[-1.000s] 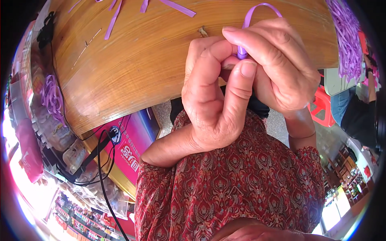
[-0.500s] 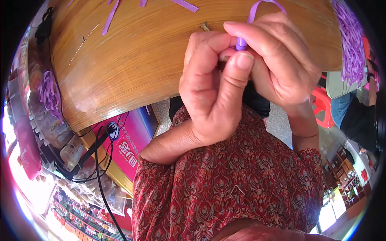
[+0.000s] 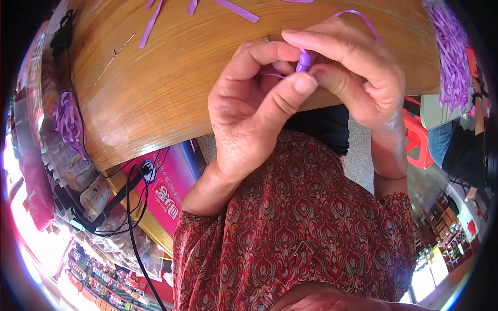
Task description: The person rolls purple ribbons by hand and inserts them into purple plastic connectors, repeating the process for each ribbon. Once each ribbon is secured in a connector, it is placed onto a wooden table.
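Note:
Between both hands is a purple ribbon (image 3: 304,60), wound into a small tight roll at the fingertips. My left hand (image 3: 254,103) pinches the roll from below with thumb and forefinger, and a thin strand shows inside its curled fingers. My right hand (image 3: 358,72) grips the roll from the other side with thumb and forefinger. A loose length of the ribbon arcs over the back of the right hand. Both hands are held above the near edge of the wooden table (image 3: 155,93).
Several cut purple strips (image 3: 151,25) lie at the table's far side, near a thin stick (image 3: 115,54). A thick bundle of purple ribbons (image 3: 454,62) hangs at the right edge; another bunch (image 3: 68,122) is at the left. Black cables (image 3: 128,207) hang on the left. A red stool (image 3: 417,140) stands right.
My left hand has turned and shifted left, its fingers opening wider around the roll. The purple roll moved slightly left and tilted, and more of it shows now.

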`<state>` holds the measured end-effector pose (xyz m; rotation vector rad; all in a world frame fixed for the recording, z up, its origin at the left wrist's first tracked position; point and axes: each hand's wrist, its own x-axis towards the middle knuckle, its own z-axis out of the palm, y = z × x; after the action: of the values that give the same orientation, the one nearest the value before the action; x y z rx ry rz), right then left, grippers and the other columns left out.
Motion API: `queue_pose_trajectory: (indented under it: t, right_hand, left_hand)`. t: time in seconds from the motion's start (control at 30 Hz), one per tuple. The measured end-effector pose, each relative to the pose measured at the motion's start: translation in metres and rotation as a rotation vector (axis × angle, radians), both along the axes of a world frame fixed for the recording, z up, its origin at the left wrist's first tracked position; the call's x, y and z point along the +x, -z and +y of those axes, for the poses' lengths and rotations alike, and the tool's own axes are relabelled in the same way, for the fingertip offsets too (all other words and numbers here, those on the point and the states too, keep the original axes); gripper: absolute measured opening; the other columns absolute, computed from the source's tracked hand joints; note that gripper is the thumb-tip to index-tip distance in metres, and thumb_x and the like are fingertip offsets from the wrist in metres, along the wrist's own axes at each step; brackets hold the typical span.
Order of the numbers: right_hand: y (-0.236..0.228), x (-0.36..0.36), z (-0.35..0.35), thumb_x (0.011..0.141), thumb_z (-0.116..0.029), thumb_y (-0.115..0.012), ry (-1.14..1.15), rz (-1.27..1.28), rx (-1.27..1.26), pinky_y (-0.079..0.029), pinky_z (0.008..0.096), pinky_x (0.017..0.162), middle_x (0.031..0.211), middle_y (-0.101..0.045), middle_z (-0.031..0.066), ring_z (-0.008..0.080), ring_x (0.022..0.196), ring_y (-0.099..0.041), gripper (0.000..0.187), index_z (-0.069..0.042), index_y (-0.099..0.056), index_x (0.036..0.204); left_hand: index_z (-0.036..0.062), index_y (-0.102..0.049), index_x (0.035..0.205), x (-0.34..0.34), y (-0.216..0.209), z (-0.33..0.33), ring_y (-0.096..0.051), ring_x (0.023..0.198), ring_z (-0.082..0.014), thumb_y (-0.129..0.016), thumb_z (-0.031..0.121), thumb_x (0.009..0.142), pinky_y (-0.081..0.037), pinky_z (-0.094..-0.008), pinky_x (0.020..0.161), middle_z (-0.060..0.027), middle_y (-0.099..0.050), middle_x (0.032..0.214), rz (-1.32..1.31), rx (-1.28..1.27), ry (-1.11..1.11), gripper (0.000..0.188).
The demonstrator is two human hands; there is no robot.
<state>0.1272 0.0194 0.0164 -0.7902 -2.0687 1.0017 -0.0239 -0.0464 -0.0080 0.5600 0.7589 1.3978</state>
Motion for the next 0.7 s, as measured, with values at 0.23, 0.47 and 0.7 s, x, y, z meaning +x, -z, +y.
queue_pose_trajectory:
  t: [0.23, 0.47, 0.7]
  right_hand:
    - [-0.013, -0.003, 0.004, 0.072, 0.000, -0.070, 0.003, -0.084, 0.127, -0.046, 0.0311, 0.068, 0.085, -0.065, 0.0127, 0.0206, 0.073, -0.059, 0.023, 0.006, -0.065, 0.094]
    - [-0.012, 0.003, 0.005, 0.072, -0.003, -0.071, -0.046, -0.049, 0.193, -0.047, 0.0327, 0.069, 0.087, -0.065, 0.0141, 0.0239, 0.075, -0.059, 0.023, 0.005, -0.065, 0.093]
    - [-0.009, 0.014, -0.002, 0.076, -0.007, -0.069, -0.108, -0.048, 0.165, -0.047, 0.0333, 0.069, 0.088, -0.065, 0.0151, 0.0244, 0.076, -0.060, 0.023, 0.005, -0.064, 0.095]
  left_hand:
    - [-0.0020, -0.059, 0.105, -0.002, 0.004, 0.000, -0.055, 0.088, -0.0105, -0.061, -0.006, 0.084, -0.044, -0.0225, 0.081, -0.0026, -0.058, 0.091, 0.273, 0.144, -0.059, 0.022]
    - [-0.0044, -0.063, 0.098, -0.001, 0.004, 0.003, -0.053, 0.069, -0.0170, -0.067, -0.004, 0.079, -0.044, -0.0247, 0.065, -0.0075, -0.057, 0.079, 0.635, 0.363, -0.174, 0.019]
    - [-0.0035, -0.063, 0.090, -0.003, 0.003, 0.006, -0.051, 0.062, -0.0199, -0.068, 0.001, 0.078, -0.043, -0.0279, 0.059, -0.0082, -0.055, 0.071, 0.892, 0.577, -0.263, 0.013]
